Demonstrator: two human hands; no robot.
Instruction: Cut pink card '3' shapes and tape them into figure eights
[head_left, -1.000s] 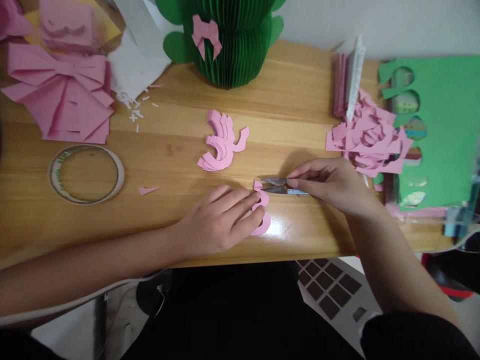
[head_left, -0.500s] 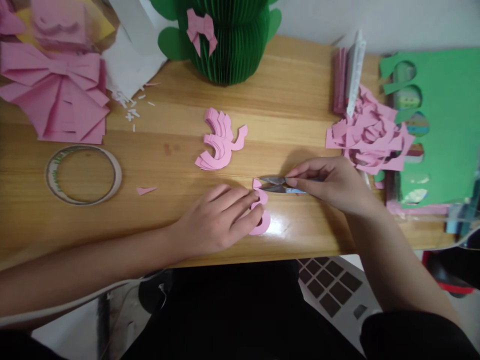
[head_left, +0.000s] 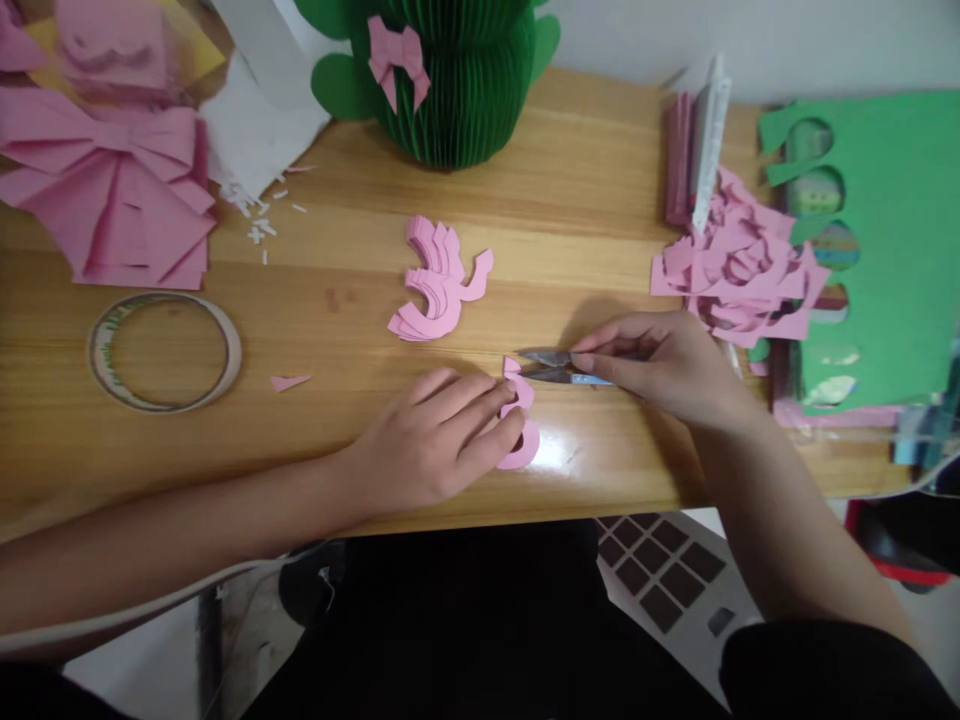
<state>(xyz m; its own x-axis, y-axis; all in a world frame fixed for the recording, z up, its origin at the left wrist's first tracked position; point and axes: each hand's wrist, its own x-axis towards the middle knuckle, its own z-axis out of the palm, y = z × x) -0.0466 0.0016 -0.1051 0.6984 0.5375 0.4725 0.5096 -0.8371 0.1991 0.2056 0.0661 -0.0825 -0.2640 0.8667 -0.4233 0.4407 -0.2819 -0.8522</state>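
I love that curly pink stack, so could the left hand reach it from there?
Probably yes: the pink stack lies just beyond the left hand, nothing visible between, though that hand rests on a curled pink piece.

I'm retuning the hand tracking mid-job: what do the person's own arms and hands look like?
The left hand and right hand look ungloved and unadorned. Both forearms are bare, the right one meeting a plain black sleeve.

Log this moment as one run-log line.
left hand: resting on pink cutout | right hand: holding snips | snips: blades apart, tips beside cutout's upper end | nearby: stack of pink cutouts
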